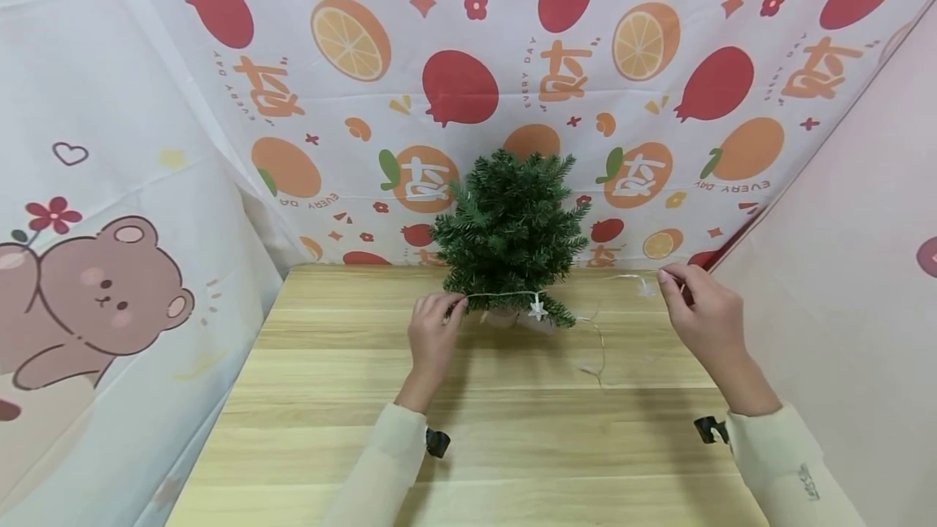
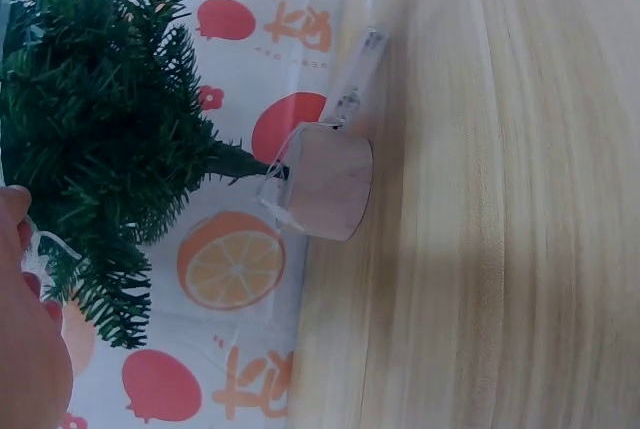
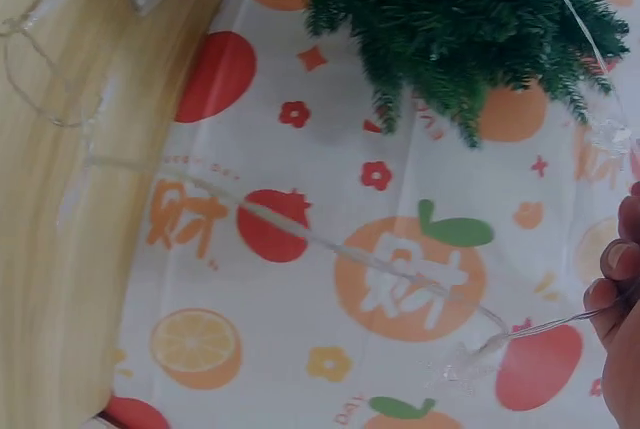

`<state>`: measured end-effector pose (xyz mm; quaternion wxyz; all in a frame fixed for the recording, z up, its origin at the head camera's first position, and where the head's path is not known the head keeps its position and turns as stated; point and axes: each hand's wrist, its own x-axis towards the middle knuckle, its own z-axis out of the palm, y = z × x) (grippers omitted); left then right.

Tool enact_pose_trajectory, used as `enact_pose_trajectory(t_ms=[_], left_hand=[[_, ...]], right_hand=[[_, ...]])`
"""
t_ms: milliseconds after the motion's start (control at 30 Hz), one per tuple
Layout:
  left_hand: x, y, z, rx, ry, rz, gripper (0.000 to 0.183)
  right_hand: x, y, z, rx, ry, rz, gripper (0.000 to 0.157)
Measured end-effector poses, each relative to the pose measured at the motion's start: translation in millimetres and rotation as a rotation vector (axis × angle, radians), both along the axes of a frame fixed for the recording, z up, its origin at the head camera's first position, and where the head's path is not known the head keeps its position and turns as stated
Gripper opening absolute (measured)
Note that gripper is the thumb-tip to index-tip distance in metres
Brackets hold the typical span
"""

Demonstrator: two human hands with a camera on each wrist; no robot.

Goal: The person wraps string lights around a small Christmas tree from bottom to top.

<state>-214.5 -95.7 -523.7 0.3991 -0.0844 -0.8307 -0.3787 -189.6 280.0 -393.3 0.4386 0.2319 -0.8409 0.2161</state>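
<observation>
One light string (image 1: pixel 500 294) crosses the front of a green tree (image 1: pixel 512 222): left hand (image 1: pixel 433 334) pinches it at lower left, star pendant (image 1: pixel 538 309) hangs farther right, right hand (image 1: pixel 708 320) pinches it right of the tree, above the table (image 1: pixel 307 397).

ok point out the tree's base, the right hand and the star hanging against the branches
Base (image 2: pixel 332 185): left wrist view, middle of its side
Right hand (image 1: pixel 708 322): head view, middle of the hand
Star (image 1: pixel 538 310): head view, centre of its face

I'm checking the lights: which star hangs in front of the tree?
The star nearest the left hand; another star dangles close by the right hand.
</observation>
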Motion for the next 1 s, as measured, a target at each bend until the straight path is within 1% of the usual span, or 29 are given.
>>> enact_pose_trajectory(t_ms=[67,133,233,367,433,567,667,767,867,933,1000], left_hand=[[0.2,1.2,0.7,-0.010,0.005,0.019,0.011],[0.5,2.5,1.2,-0.019,0.017,0.035,0.011],[1.2,4.8,1.8,-0.041,0.030,0.051,0.010],[2.2,7.7,1.7,-0.063,0.037,0.056,0.009],[3.2,8.3,1.6,-0.064,0.035,0.054,0.008],[6.4,10.5,2.0,-0.047,0.053,0.021,0.009],[10.4,14.8,6.0,-0.023,0.074,-0.018,0.010],[15.2,20.7,15.2,-0.010,0.093,-0.050,0.011],[21.1,28.8,27.8,-0.004,0.114,-0.092,0.013],[24.6,36.4,36.0,0.003,0.125,-0.139,0.015],[27.6,45.9,43.6,0.006,0.119,-0.197,0.017]], right_hand=[[-0.9,2.1,-5.0,0.012,-0.032,-0.029,0.013],[-1.9,3.7,-9.0,0.024,-0.063,-0.058,0.012],[-3.9,4.9,-12.5,0.020,-0.085,-0.100,0.013],[-8.7,4.6,-15.3,-0.001,-0.113,-0.151,0.012],[-12.1,3.4,-19.2,0.000,-0.133,-0.168,0.013],[-13.7,-0.9,-30.5,0.014,-0.155,-0.172,0.013],[-10.3,-5.7,-36.8,0.021,-0.164,-0.169,0.012],[-7.5,-11.4,-39.9,0.023,-0.172,-0.155,0.012],[-4.9,-17.3,-40.5,0.024,-0.169,-0.136,0.012],[-3.1,-21.1,-39.7,0.019,-0.165,-0.126,0.012],[-1.3,-24.8,-38.5,0.006,-0.167,-0.119,0.011]])
